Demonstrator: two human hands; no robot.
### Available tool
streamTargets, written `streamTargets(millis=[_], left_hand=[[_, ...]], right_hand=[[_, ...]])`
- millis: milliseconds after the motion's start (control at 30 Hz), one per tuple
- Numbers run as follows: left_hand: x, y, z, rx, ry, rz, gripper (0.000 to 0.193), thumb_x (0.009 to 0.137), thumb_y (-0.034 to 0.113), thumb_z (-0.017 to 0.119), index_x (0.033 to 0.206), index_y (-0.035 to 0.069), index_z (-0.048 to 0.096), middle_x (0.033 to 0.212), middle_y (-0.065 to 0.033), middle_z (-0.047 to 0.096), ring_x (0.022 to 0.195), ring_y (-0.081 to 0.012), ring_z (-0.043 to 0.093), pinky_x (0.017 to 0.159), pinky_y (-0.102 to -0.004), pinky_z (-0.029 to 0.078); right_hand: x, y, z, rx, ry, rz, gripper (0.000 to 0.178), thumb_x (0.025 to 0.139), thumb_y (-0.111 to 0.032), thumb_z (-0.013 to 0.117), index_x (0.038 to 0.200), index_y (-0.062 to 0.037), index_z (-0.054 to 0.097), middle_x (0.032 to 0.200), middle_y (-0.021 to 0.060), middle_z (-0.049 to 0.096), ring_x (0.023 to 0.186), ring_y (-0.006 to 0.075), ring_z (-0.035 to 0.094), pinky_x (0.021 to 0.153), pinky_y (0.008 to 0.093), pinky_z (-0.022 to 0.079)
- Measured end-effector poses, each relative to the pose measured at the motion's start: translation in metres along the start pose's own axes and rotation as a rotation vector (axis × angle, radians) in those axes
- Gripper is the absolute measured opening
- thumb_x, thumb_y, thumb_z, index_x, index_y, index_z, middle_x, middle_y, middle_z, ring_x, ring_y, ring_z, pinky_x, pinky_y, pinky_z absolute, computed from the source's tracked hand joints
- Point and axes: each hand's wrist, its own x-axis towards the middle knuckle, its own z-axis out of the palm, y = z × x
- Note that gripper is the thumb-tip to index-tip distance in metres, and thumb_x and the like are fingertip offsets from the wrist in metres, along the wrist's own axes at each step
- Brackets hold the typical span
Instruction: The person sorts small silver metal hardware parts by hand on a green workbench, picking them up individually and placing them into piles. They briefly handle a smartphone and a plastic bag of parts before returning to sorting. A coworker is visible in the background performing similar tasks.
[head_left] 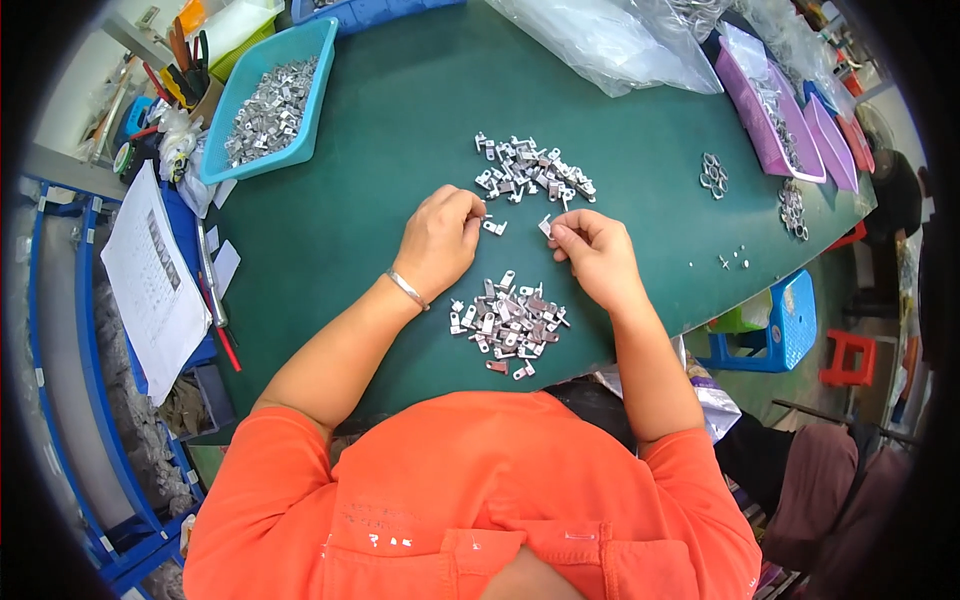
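Broadly, a dark green worktable (370,130) fills most of the view, with a blue metal rack (36,280) standing at its left. Across the far edge lies a crumpled clear plastic bag (610,45), and beyond the right edge, down on the floor, stands a blue plastic stool (793,315). At the far left of the tabletop sits a turquoise plastic basket (321,95) with a mass of small metal pieces inside, while a lilac plastic bin (748,112) with more metal parts sits at the far right. Printed sheets (155,280) hang over the left edge. Both bare hands work near the middle: the left hand (440,238), its wrist circled by a silver bangle (408,290), is curled with thumb and fingers drawn together, and whether it has hold of anything I cannot tell; the right hand (597,255) has thumb and forefinger closed in a pinch on a small metal bracket (546,227). Similar brackets form two loose piles, the near pile (510,322) between the forearms and the far pile (535,170) just beyond the hands. Well to the right lies a cluster of metal rings (713,176). Smallest, a loose bracket (495,228) rests just beside the left fingertips.
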Motion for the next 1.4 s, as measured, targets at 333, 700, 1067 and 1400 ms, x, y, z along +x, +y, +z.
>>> streamTargets(millis=[333,700,1067,1400], left_hand=[[-0.007,0.023,-0.006,-0.093,0.001,0.083,0.023,0.073,0.004,0.068,0.093,0.002,0.059,0.090,-0.0091,0.052,0.071,-0.0223,0.055,0.065,-0.0312,0.047],[-0.008,0.023,-0.004,-0.725,-0.164,-0.399,0.013,0.081,0.000,0.061,0.094,-0.002,0.059,0.090,-0.0076,0.061,0.077,-0.0126,0.062,0.070,-0.0237,0.052],[-0.022,0.030,-0.025,-0.687,-0.585,-0.267,0.018,0.081,0.006,0.065,0.097,-0.002,0.060,0.086,-0.0066,0.063,0.075,-0.0072,0.057,0.062,-0.0201,0.047],[-0.025,0.043,-0.022,-1.032,-0.156,-0.377,0.005,0.082,-0.002,0.061,0.086,-0.003,0.059,0.086,-0.0060,0.059,0.072,-0.0100,0.058,0.064,-0.0222,0.049]], right_hand=[[-0.022,0.000,-0.012,-0.035,-0.239,-0.147,0.009,0.081,-0.008,0.062,0.084,0.0001,0.063,0.077,0.0065,0.063,0.067,0.0159,0.059,0.059,0.0290,0.047],[0.010,0.007,-0.012,-0.071,0.047,0.022,0.016,0.082,-0.013,0.063,0.090,0.0000,0.061,0.074,0.0089,0.062,0.058,0.0169,0.057,0.051,0.0294,0.045],[-0.015,-0.005,-0.025,0.522,-0.196,0.158,0.013,0.085,-0.010,0.060,0.089,0.0024,0.062,0.075,0.0072,0.064,0.059,0.0093,0.059,0.048,0.0195,0.044],[-0.021,-0.007,-0.002,-0.085,-0.046,-0.340,0.007,0.079,-0.006,0.063,0.083,-0.0013,0.065,0.074,0.0084,0.063,0.068,0.0202,0.061,0.061,0.0307,0.048]])
